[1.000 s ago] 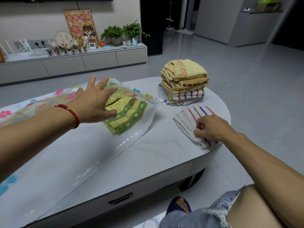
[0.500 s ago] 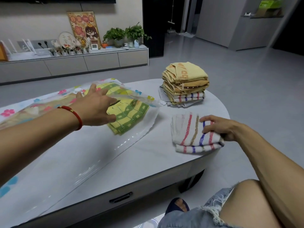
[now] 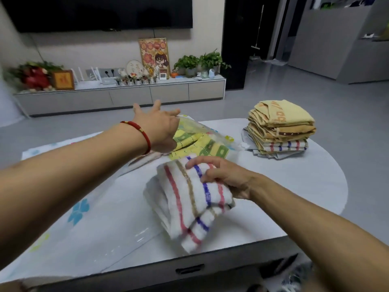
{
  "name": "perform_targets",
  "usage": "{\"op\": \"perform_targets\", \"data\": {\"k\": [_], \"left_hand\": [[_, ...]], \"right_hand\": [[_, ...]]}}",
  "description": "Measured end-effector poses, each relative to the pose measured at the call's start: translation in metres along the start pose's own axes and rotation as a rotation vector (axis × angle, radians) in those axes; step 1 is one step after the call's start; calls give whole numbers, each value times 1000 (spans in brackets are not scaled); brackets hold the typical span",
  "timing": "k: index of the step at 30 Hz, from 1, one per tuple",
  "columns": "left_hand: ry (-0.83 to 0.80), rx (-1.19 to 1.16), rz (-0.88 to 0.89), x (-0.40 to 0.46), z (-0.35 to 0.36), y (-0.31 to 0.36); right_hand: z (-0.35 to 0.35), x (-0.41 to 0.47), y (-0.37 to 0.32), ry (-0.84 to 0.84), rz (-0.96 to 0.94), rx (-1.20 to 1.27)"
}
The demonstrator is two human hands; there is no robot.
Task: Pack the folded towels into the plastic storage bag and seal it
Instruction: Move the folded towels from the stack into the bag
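Observation:
A clear plastic storage bag (image 3: pixel 84 224) printed with flowers lies flat across the left of the white table (image 3: pixel 294 186). A folded yellow-and-green towel (image 3: pixel 202 146) lies at its far end, partly under the plastic. My left hand (image 3: pixel 162 127), with a red bracelet, reaches over that towel with fingers spread, holding nothing. My right hand (image 3: pixel 223 175) grips a folded white towel with red, brown and blue stripes (image 3: pixel 189 201) just above the bag's near edge. A stack of folded yellow and striped towels (image 3: pixel 280 127) stands at the table's far right.
A low grey TV cabinet (image 3: pixel 126 95) with plants, a picture and small ornaments runs along the far wall under a dark screen. Grey floor surrounds the table. A drawer handle (image 3: pixel 189 269) shows on the table's front edge.
My right hand has carried the striped white towel from the table's right side leftward to the bag. My left hand lifted off the yellow-green towel and stretched further forward. The view tilted up.

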State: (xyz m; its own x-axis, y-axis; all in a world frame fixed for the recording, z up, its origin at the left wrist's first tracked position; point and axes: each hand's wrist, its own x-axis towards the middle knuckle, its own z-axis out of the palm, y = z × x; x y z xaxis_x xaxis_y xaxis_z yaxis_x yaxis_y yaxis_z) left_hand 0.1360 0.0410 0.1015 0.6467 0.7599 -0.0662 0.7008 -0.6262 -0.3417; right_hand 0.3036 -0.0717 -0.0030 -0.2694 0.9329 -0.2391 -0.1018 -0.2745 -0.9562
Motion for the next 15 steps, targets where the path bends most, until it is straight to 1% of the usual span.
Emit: {"op": "perform_targets", "data": {"k": [2,3,4,5,6,8,11,13,15], "left_hand": [[-6,-4,-5,2,-6,-2],[-8,-12,-7,2,-8,-4],[-9,-21,-9,2,-11,-6],[-10,-29,-9,2,-12,-7],[-7,-34,-6,2,-13,-7],[-1,-37,7,1,-11,-7],[3,-35,17,1,-4,-4],[11,-40,21,1,0,-3],[39,-45,33,1,4,-1]], "right_hand": [[1,46,7,307,-154,113],[-4,66,12,478,-195,110],[-10,83,19,624,-205,57],[-17,94,27,726,-168,-12],[-23,102,35,786,-102,-55],[-32,111,48,851,4,-105],[-37,117,53,911,-25,-245],[-39,115,53,899,-27,-364],[-42,108,51,843,14,-445]]}}
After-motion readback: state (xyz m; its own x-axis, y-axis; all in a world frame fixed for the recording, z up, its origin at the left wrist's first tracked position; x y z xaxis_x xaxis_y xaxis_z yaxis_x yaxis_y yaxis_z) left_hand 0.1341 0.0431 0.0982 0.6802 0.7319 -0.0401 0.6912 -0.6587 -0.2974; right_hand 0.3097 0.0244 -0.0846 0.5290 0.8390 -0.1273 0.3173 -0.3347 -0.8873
